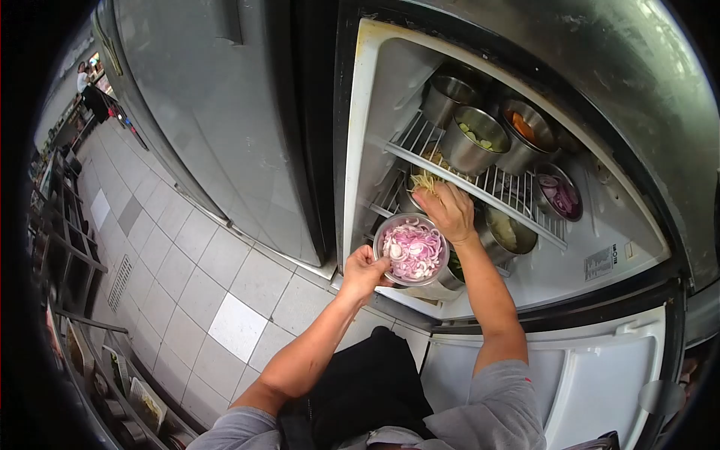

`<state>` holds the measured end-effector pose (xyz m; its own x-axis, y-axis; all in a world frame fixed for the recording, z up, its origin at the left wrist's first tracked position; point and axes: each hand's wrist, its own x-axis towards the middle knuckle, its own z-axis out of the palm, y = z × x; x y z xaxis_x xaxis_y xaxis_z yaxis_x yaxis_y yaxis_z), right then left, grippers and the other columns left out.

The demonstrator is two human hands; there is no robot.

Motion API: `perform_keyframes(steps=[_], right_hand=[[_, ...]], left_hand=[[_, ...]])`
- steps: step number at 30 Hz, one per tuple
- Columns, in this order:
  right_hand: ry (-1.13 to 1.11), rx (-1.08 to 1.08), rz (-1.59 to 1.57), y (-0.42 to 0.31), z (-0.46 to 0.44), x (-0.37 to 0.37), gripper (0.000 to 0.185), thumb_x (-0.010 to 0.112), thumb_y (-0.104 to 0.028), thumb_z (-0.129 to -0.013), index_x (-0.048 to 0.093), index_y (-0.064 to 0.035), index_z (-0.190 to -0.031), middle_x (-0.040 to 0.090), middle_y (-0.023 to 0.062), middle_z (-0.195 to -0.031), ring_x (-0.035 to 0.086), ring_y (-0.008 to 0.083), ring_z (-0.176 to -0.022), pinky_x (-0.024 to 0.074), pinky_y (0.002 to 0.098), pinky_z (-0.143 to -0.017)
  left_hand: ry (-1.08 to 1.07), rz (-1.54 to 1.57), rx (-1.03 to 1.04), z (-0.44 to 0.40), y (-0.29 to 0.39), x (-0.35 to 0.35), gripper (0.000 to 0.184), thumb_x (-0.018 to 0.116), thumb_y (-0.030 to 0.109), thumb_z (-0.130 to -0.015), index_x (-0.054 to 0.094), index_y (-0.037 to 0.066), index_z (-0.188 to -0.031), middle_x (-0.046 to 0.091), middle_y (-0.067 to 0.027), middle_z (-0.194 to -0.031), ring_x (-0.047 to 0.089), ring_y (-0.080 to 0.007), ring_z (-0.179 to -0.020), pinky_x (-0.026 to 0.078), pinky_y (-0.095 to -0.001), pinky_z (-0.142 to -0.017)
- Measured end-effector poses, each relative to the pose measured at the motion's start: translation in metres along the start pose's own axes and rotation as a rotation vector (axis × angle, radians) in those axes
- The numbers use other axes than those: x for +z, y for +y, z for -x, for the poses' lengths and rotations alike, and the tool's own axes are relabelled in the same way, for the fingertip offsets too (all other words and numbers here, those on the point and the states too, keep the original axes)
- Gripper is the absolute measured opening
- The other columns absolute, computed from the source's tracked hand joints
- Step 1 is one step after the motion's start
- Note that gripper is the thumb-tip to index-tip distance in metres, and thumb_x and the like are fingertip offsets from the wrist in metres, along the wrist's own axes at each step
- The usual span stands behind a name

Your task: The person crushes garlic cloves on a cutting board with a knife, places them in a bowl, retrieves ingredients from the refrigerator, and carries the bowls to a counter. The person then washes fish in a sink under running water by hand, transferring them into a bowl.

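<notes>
My left hand point(365, 271) grips the rim of a round bowl point(379, 238) filled with sliced purple onion point(412, 250), held in front of the open fridge. Just above the bowl, my right hand point(448, 212) reaches to the lower shelf, its fingers closed on pale thin strips point(425, 182). A container below the strips is mostly hidden by the hand and shelf. On the wire shelf point(480, 191) above stand metal pots, one with green slices point(476, 142) and one with orange pieces point(523, 127).
A bowl of purple onion point(559, 193) sits at the shelf's right. The opened fridge door point(517, 375) is at lower right. A closed grey door point(210, 112) stands left. Racks point(75, 225) line the far left, where another person point(91, 94) stands.
</notes>
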<state>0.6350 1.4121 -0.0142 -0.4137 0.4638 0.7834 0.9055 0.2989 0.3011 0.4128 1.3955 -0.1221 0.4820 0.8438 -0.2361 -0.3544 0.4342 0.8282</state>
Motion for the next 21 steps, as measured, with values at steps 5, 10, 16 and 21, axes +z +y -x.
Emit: perform_keyframes(steps=[5, 10, 16, 21], right_hand=[[0.075, 0.039, -0.083, -0.016, -0.039, -0.016, 0.02, 0.081, -0.017, -0.081, 0.069, -0.0123, -0.097, 0.061, 0.0024, -0.086, 0.064, 0.0234, -0.072, 0.0518, 0.0362, -0.06], [0.408, 0.673, -0.457, -0.057, -0.011, -0.033, 0.008, 0.072, -0.003, -0.091, 0.071, 0.003, -0.097, 0.071, 0.0119, -0.088, 0.065, 0.0186, -0.074, 0.0528, 0.0314, -0.071], [0.482, 1.411, -0.726, -0.102, 0.049, -0.088, 0.021, 0.065, -0.016, -0.1, 0.071, 0.0043, -0.102, 0.069, 0.0023, -0.091, 0.06, 0.008, -0.081, 0.0506, 0.0255, -0.076], [0.541, 1.567, -0.925, -0.093, 0.064, -0.115, 0.022, 0.066, -0.018, -0.101, 0.07, 0.003, -0.103, 0.067, -0.0003, -0.089, 0.058, 0.0052, -0.078, 0.0484, 0.0218, -0.072]], left_hand=[[0.001, -0.039, -0.051, -0.002, -0.004, 0.003, 0.023, 0.068, 0.003, -0.09, 0.048, 0.008, -0.082, 0.064, -0.008, -0.076, 0.065, -0.0165, -0.054, 0.061, -0.0324, -0.048], [0.029, 0.025, -0.019, -0.01, -0.016, 0.009, 0.023, 0.067, 0.003, -0.091, 0.045, 0.008, -0.084, 0.063, -0.0088, -0.076, 0.066, -0.019, -0.054, 0.062, -0.0361, -0.048], [0.118, 0.114, -0.021, -0.016, -0.003, 0.045, 0.022, 0.064, 0.003, -0.091, 0.043, 0.008, -0.086, 0.064, -0.0113, -0.075, 0.067, -0.0229, -0.054, 0.062, -0.0387, -0.046], [0.15, 0.113, 0.037, -0.013, 0.002, 0.056, 0.021, 0.064, 0.0, -0.088, 0.044, 0.008, -0.085, 0.064, -0.0116, -0.076, 0.065, -0.0218, -0.051, 0.061, -0.0372, -0.045]])
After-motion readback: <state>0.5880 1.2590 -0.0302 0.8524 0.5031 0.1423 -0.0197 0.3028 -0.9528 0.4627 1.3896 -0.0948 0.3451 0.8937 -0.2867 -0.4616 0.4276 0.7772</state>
